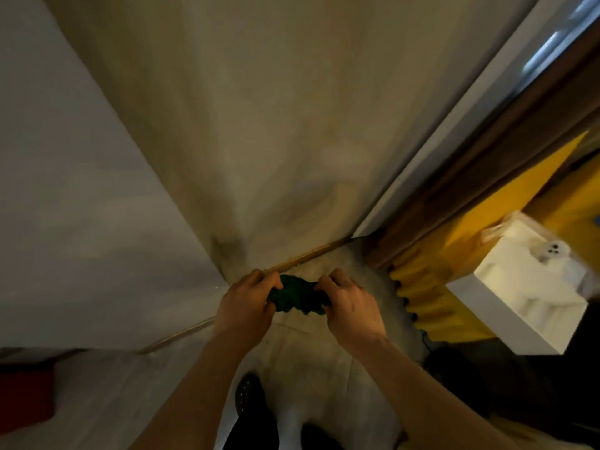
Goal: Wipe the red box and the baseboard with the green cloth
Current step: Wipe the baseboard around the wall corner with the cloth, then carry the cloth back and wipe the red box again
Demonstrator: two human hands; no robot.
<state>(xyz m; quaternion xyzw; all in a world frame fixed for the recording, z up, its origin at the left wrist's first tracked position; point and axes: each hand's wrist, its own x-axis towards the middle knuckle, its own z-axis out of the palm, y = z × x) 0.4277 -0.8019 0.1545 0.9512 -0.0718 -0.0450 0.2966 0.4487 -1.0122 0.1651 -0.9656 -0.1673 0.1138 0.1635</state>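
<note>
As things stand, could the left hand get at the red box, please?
Probably not at once: the left hand shares a grip on the green cloth with the right hand, and the red box lies well off left.

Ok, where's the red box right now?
In the head view the red box sits on the floor at the far left edge, against the wall, left of both hands.

A red box (24, 397) is seen on the pale floor (107, 394) at lower left; a white box (519, 300) at right.
</note>
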